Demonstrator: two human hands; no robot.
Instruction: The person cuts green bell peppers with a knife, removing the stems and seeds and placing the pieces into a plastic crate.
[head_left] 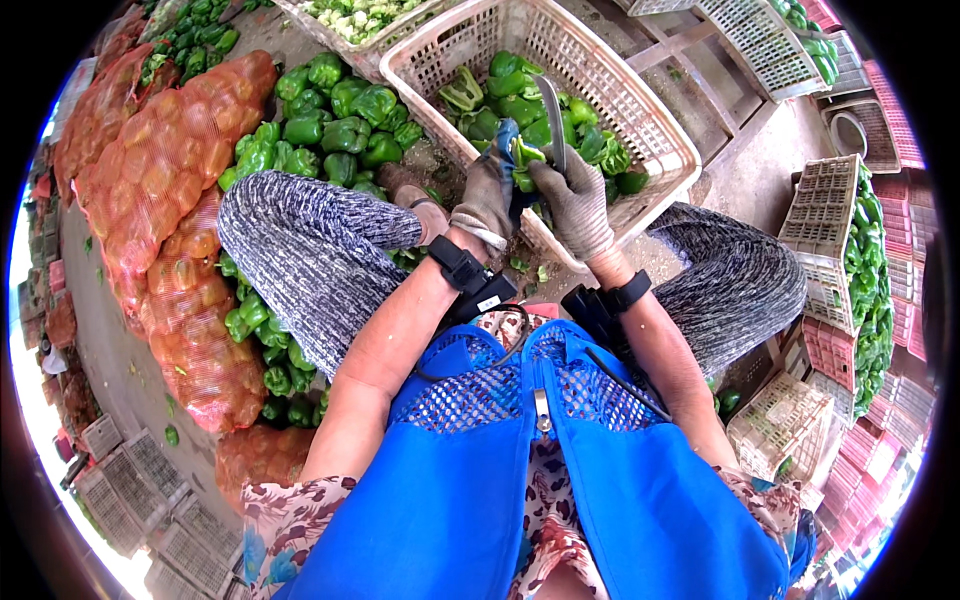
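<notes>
Both my hands wear grey work gloves and meet over the near side of a pale plastic crate (640, 112). My left hand (486, 192), with blue on its fingertips, is closed around a green bell pepper (523, 158), much of which the fingers hide. In my right hand (576, 204) is a knife (551, 112) with a curved blade pointing up and away; its handle is hidden in the fist. The right fingers are close against the pepper. Below the hands, the crate holds several green peppers (515, 76), some of them cut open.
To the left lies a heap of whole green peppers (345, 135) beside orange mesh sacks (175, 160). Another crate (365, 50) with pale green pieces stands beyond. Crates of peppers (868, 285) are stacked on the right. My knees (290, 240) flank the near crate.
</notes>
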